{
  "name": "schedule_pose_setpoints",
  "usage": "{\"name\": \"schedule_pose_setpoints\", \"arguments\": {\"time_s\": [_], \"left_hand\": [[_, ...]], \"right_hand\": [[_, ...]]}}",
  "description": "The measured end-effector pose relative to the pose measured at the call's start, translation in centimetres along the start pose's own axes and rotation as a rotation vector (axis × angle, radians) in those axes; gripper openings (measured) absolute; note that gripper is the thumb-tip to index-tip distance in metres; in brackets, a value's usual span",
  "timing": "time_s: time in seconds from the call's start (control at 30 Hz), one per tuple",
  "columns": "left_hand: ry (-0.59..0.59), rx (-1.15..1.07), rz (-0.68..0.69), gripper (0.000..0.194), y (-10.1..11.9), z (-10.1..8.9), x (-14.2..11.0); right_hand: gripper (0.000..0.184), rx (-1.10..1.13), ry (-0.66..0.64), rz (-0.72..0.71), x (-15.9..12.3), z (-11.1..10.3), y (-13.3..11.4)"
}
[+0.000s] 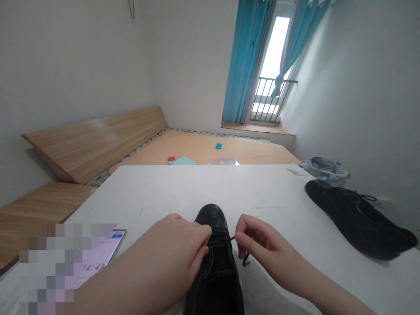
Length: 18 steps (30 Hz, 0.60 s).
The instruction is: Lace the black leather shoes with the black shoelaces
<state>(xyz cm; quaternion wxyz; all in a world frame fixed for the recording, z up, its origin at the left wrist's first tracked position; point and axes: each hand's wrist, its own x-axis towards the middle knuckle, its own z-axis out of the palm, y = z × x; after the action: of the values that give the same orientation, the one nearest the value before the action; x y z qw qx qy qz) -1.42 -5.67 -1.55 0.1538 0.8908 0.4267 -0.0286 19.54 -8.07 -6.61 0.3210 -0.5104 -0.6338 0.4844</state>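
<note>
A black lace-up shoe (219,267) lies on the white table, its toe pointing away from me and its opening close to me. My left hand (183,245) is closed at the left side of its lacing, thumb and forefinger against the shoe; its other fingers are hidden. To the right of the shoe, my right hand (259,240) pinches a black shoelace (232,238) that runs out from the lacing. The lace's loose end hangs below those fingers.
A second black shoe (357,218) rests at the right of the white table (170,188), near a clear plastic bag (326,168). At the left lies a phone (98,258). Beyond the table is a tan bed surface (197,139) with small blue and red items.
</note>
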Motion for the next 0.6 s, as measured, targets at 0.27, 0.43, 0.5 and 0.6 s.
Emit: {"name": "schedule_pose_setpoints", "arguments": {"time_s": [0.27,0.43,0.5,0.6], "left_hand": [[-0.039,-0.229,-0.073,0.027,-0.8,-0.4,0.4],[-0.005,-0.471,-0.128,0.026,-1.1,0.2,1.1],[0.071,-0.379,-0.11,0.026,-0.9,0.4,1.3],[0.124,-0.092,-0.201,0.031,-0.1,0.0,1.5]], "right_hand": [[0.032,0.083,0.032,0.039,-1.3,-0.3,0.7],[0.012,-0.134,-0.026,-0.091,-2.0,-1.0,0.5],[0.021,-0.422,-0.015,-0.195,-1.9,-1.1,0.9],[0.034,-0.799,0.155,-0.381,-1.3,-0.8,1.9]]}}
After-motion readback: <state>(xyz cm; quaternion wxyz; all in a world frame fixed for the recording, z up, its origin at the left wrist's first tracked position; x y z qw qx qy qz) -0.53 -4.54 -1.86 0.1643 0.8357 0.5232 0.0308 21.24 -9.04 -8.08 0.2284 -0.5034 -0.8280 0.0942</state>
